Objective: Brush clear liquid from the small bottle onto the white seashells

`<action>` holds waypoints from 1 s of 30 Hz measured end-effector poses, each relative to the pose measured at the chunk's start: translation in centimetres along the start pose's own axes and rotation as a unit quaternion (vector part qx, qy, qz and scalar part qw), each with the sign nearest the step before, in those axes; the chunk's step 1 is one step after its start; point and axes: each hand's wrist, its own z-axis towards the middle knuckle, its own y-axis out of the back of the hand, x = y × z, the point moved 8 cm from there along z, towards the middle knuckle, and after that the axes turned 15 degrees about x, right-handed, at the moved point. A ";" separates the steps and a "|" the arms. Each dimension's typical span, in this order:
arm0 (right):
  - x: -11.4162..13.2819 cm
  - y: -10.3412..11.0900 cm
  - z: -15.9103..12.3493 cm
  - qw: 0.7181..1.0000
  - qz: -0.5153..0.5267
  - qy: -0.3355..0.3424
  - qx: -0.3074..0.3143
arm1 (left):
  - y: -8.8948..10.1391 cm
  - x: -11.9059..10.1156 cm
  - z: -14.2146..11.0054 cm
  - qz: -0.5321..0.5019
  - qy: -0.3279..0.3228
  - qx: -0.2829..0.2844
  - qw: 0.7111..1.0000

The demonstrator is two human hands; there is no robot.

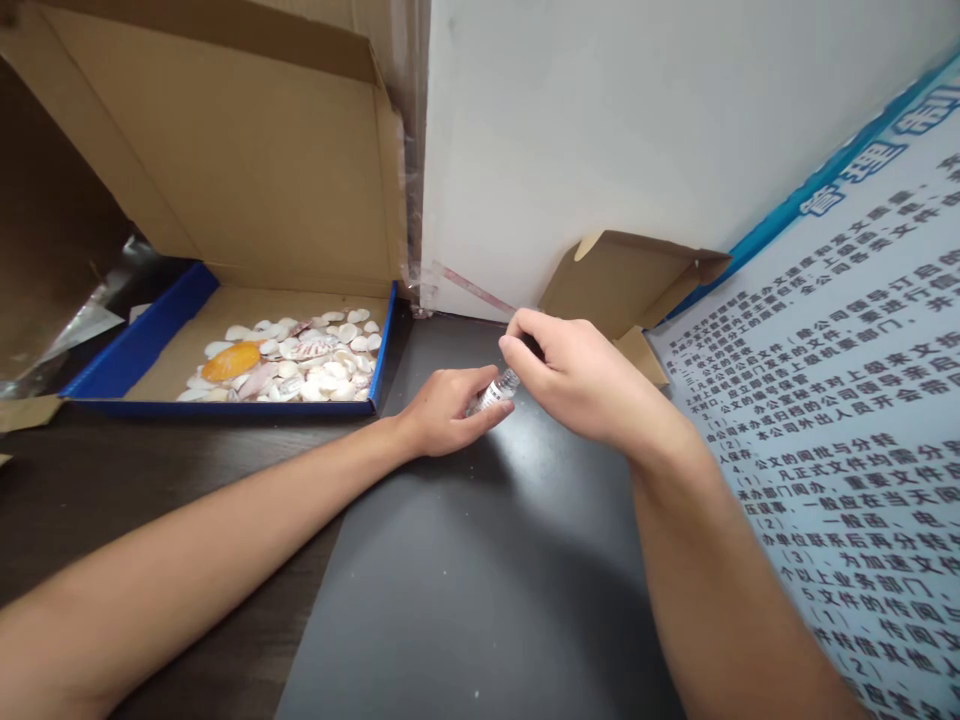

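Note:
Low over the grey mat, my left hand is closed around a small clear glass bottle with a white printed label. The bottle is tilted, its neck pointing up and to the right. My right hand is pinched just above the bottle's mouth, thumb and forefinger curled together. Whatever it grips, if anything, is hidden behind the fingers. To the left, a blue-edged cardboard box stands open with its lid raised. It holds many white seashells and one large orange shell.
The grey mat covers part of a dark wooden table. Behind my right hand stands an open brown cardboard box. A white panel rises at the back, and a printed poster with Chinese text lines the right side.

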 end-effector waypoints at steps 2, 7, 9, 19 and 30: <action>-0.1 0.1 -0.1 1.000 0.003 -0.002 0.003 | 0.0 0.0 0.1 0.005 0.000 -0.003 1.000; -0.2 0.3 -0.6 0.999 -0.007 -0.028 0.018 | 0.4 0.4 0.1 -0.020 0.001 -0.034 0.999; -0.2 0.5 -0.8 0.999 -0.013 -0.036 0.020 | 0.7 0.6 0.1 -0.030 0.003 -0.053 0.998; -0.5 1.0 -1.0 0.999 -0.011 -0.051 -0.002 | 0.8 0.8 -0.1 -0.041 0.009 -0.071 0.997; -0.8 0.8 -0.2 0.999 -0.016 -0.024 -0.019 | 0.7 0.2 0.0 -0.010 -0.009 -0.061 0.998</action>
